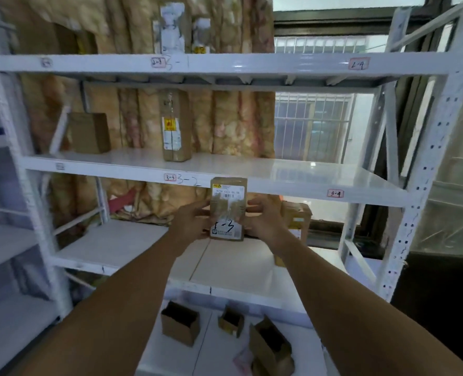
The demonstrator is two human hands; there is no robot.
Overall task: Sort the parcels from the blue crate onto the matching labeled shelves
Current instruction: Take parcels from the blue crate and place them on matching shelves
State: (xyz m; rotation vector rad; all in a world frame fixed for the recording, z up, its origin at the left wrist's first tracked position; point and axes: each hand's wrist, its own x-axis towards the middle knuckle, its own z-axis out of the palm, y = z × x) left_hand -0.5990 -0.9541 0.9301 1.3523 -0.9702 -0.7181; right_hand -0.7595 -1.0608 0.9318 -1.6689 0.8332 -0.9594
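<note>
Both my arms are bare and stretched forward. My left forearm enters at the lower left of the frame and rises toward the centre. My right forearm enters at the lower right and converges on it. My left hand and right hand sit level just below frame centre, palms facing each other. Each grips one side edge of the upright cardboard parcel between them. Fingertip detail is blurred.

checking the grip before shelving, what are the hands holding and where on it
A small cardboard parcel, upright, held with both hands: the left hand grips its left side and the right hand its right side, around mid-height.
</note>
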